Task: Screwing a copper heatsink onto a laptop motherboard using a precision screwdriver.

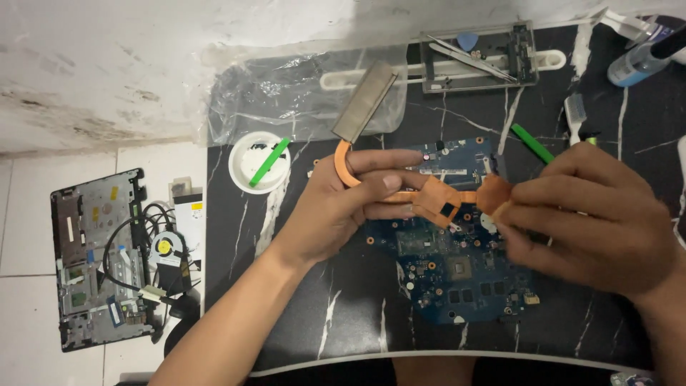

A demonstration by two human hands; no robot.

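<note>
Copper heatsink (429, 199) is held above the blue board (446, 264), over the black marbled mat (300, 300). Left hand (343, 207) is closed round the curved heat pipe, fingers laid along the straight run. Right hand (586, 218) is pinched on the plate at the heatsink's right end; a green stick (532, 143) shows behind its fingers, and whether it is gripped cannot be told. The grey fin block (364, 100) at the pipe's far end is tilted up toward the wall, clear of the mat.

A white dish (259, 163) with a second green stick lies left of the left hand. A tool tray (479, 57) with tweezers sits at the mat's far edge, a bottle (636, 61) at the far right. An opened laptop base (100, 257) and a fan (166, 249) lie on the tiled floor, well apart.

Judged for handling:
- The pipe is thin and easily kinked; support is best kept at both ends, as now.
- The contact plates should be kept off fingertips where paste sits.
- The heatsink should be held level so that its plates do not scrape board components.
</note>
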